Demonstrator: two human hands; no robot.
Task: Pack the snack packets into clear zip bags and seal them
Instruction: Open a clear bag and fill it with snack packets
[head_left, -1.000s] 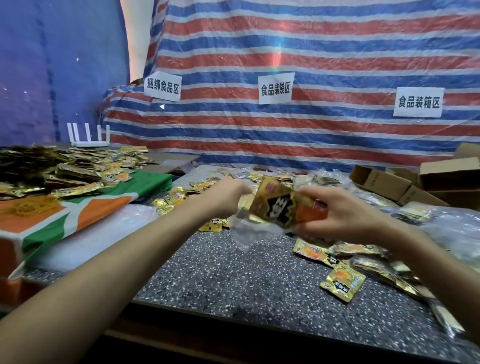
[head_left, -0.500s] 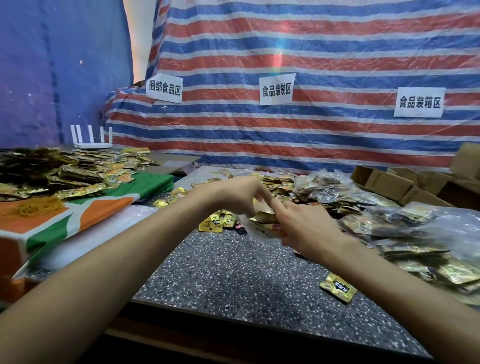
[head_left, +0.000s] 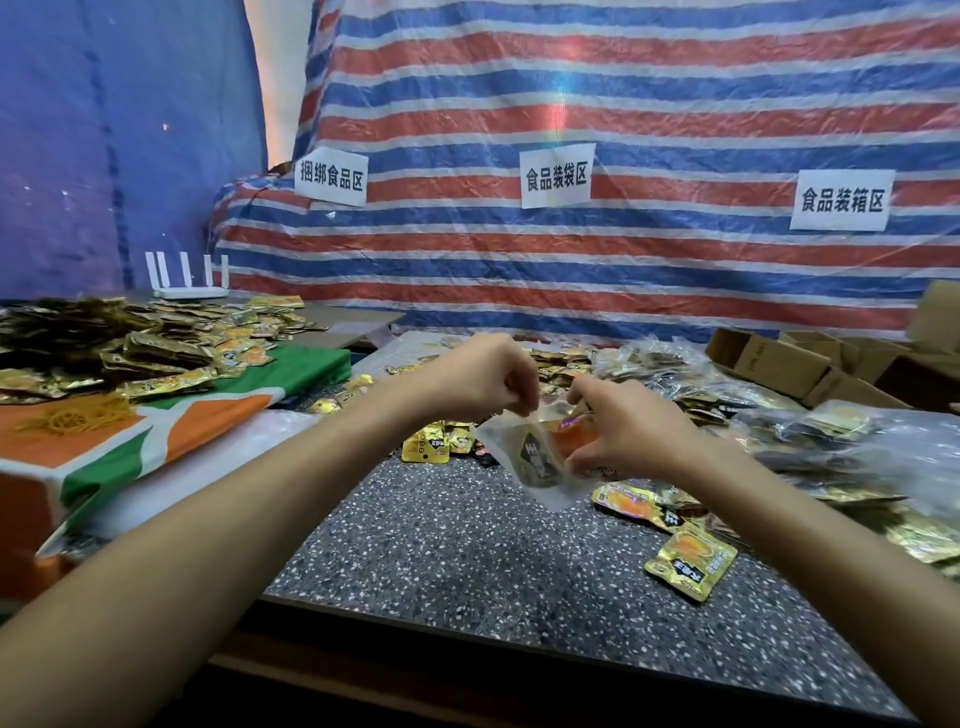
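A clear zip bag (head_left: 524, 457) with gold snack packets inside hangs above the speckled table (head_left: 467, 561). My left hand (head_left: 483, 379) pinches its top edge at the left. My right hand (head_left: 628, 431) grips the bag's right side, fingers at the top edge and thumb lower down. Loose gold and orange snack packets (head_left: 691, 566) lie on the table to the right, and a few more (head_left: 431, 447) sit just behind the bag.
A heap of gold packets (head_left: 104, 348) covers the orange-green cloth at left, with rubber bands (head_left: 78, 418) near its front. Filled clear bags (head_left: 857, 447) pile at right, with cardboard boxes (head_left: 779, 358) behind. A striped tarp with paper signs closes the back.
A second ago my right hand held a packet stack at the bag's mouth. The packets now sit inside the bag, and both hands have moved to its top edge.
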